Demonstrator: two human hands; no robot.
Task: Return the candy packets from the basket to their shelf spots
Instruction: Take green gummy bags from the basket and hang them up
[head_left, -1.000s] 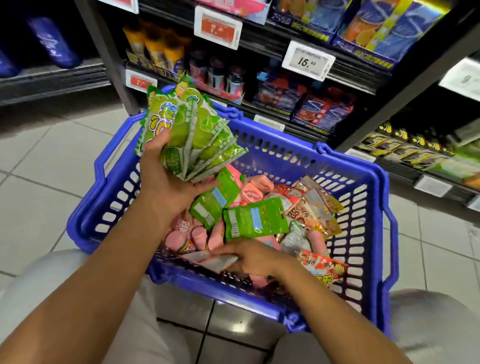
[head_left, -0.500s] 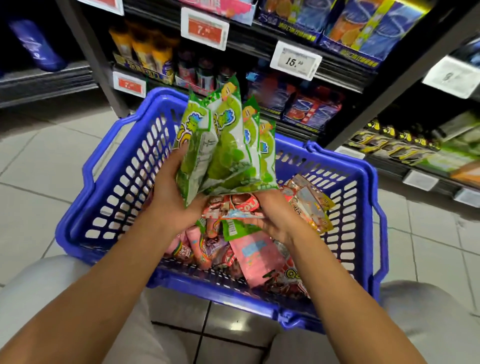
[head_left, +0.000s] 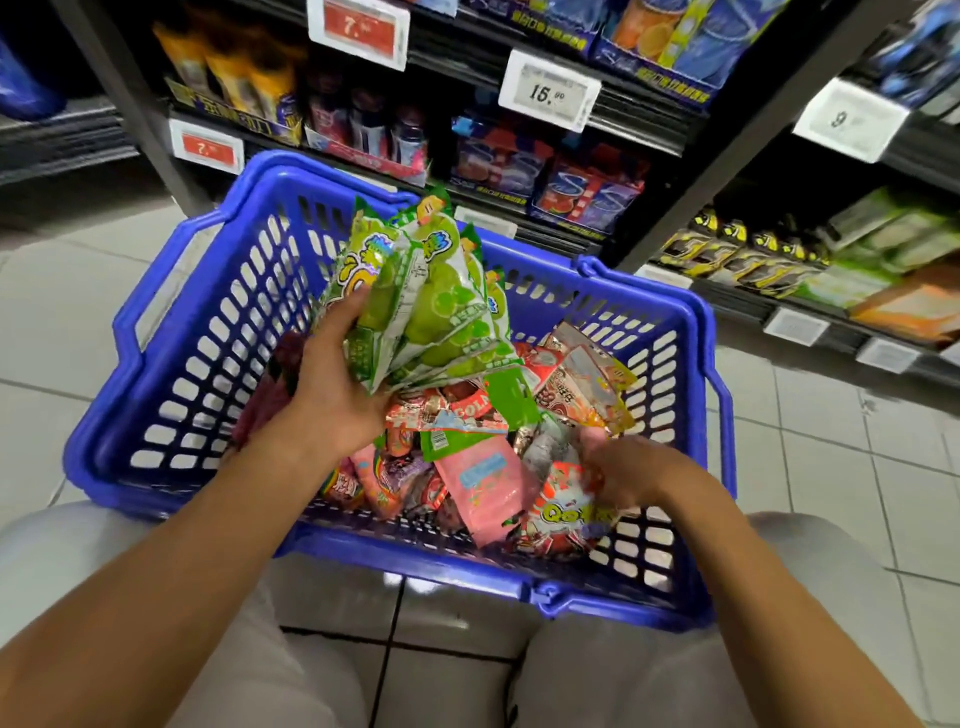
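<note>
A blue plastic basket (head_left: 218, 332) sits on the tiled floor in front of my knees, holding a heap of pink, red and orange candy packets (head_left: 483, 478). My left hand (head_left: 332, 384) grips a fanned stack of green candy packets (head_left: 431, 306) above the basket's middle. My right hand (head_left: 623, 467) is down in the right side of the heap, blurred, fingers curled among the red packets (head_left: 566, 519); whether it grips one I cannot tell. One loose green packet (head_left: 511, 395) lies on the heap.
Dark store shelves (head_left: 519, 130) rise just behind the basket, stocked with boxed sweets and price tags (head_left: 548, 88). A second shelf unit (head_left: 831, 270) to the right carries green and yellow packs. Tiled floor (head_left: 67, 301) lies to the left.
My right hand let go of the green stack and dropped to the right side of the heap. The left hand keeps the green packets, now a little lower.
</note>
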